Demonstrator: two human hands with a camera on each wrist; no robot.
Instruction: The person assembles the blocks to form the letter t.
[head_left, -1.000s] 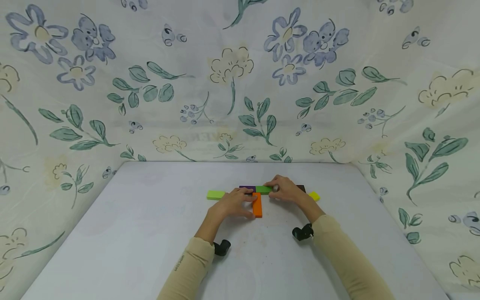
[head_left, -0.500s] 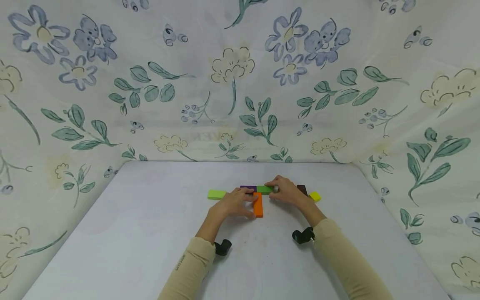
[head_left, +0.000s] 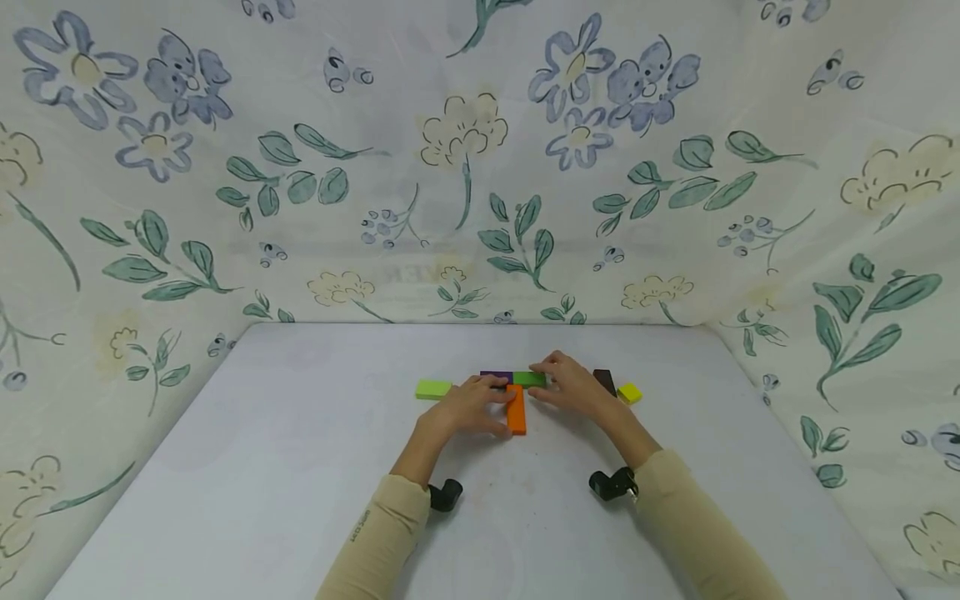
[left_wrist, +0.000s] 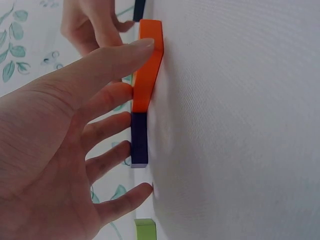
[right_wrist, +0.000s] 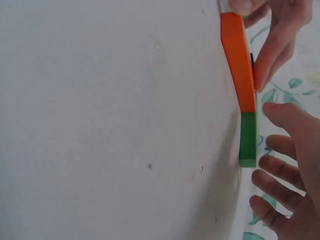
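Observation:
An orange block (head_left: 517, 417) lies lengthwise on the white table, its far end meeting a purple block (head_left: 493, 374) and a green block (head_left: 529, 379) set end to end. My left hand (head_left: 467, 406) holds the orange block, thumb at its near end and index finger toward its far end. Other left fingers touch or nearly touch the purple block (left_wrist: 139, 140) in the left wrist view. My right hand (head_left: 576, 388) stands around the right end of the green block (right_wrist: 248, 137), fingers spread and apart from it in the right wrist view.
A light green block (head_left: 432, 390) lies left of the left hand. Beyond the right hand are a dark brown block (head_left: 603, 381) and a small yellow block (head_left: 629, 392). Flower-patterned cloth (head_left: 465, 208) rises behind the white table (head_left: 315, 467).
My right hand has let go of the green block, its thumb and fingers parting, and has drawn slightly back. The left hand and the blocks stay in place.

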